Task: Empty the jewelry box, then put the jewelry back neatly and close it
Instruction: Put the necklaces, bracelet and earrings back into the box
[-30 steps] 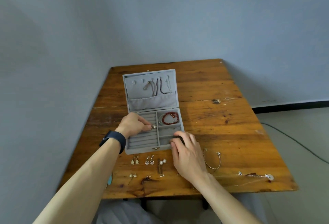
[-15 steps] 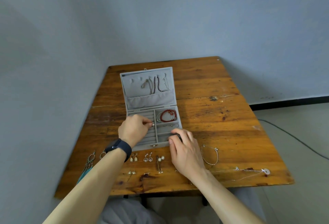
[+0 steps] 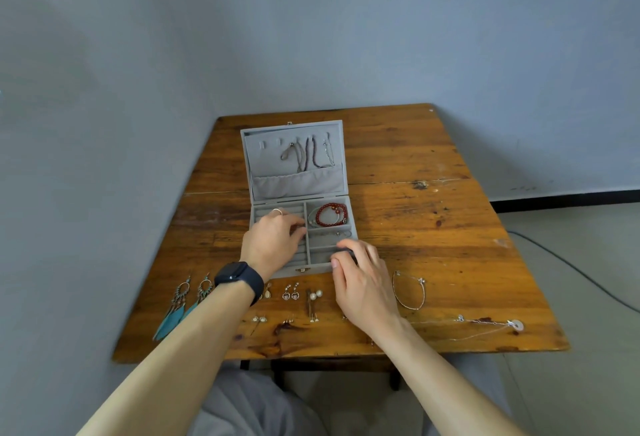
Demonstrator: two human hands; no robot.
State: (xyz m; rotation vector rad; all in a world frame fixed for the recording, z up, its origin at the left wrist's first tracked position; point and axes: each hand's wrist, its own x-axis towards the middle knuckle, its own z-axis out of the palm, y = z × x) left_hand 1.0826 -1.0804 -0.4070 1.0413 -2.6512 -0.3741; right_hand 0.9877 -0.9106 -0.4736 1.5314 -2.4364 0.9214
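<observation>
The grey jewelry box [image 3: 258,207] lies open on the wooden table [image 3: 415,228], its lid [image 3: 337,131] tilted back with necklaces [image 3: 308,155] hanging inside. A red bead bracelet [image 3: 330,214] fills the top right compartment. One ring [image 3: 277,211] stands in the ring rolls. My left hand [image 3: 273,241] hovers over those rolls, fingertips pinching a small piece too tiny to identify. My right hand [image 3: 360,276] grips the box's front right corner, thumb on the front wall.
In front of the box lie teal feather earrings [image 3: 180,300], several small earring pairs [image 3: 291,292], pearl earrings [image 3: 315,295], a silver bangle [image 3: 408,290] and a thin chain with a round pendant [image 3: 516,325]. A cable [image 3: 571,262] runs on the floor at right.
My left hand has drawn back slightly along the ring rolls, uncovering a ring at their far end. My right hand stays on the box corner. The view tilted, bringing the feather earrings in.
</observation>
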